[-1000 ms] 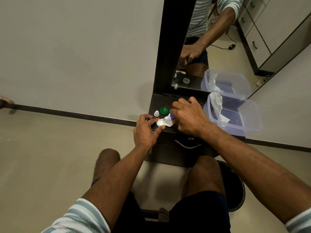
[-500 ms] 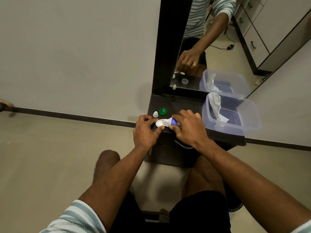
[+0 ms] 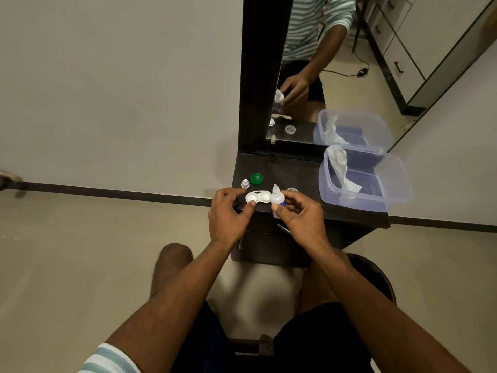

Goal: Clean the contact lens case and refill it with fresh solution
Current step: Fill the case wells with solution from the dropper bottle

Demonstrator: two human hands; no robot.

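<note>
Head cam: L hand (image 3: 228,219) pinches lens case (image 3: 260,196); R hand (image 3: 302,220) grips upright soln bottle (image 3: 276,197).

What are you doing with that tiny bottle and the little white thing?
A person sitting at a small dark table is looking after a contact lens case. The left hand holds the open white case at its near edge. The right hand holds a little solution bottle upright beside it, nozzle up. A green cap and a small white cap lie just behind.
</note>
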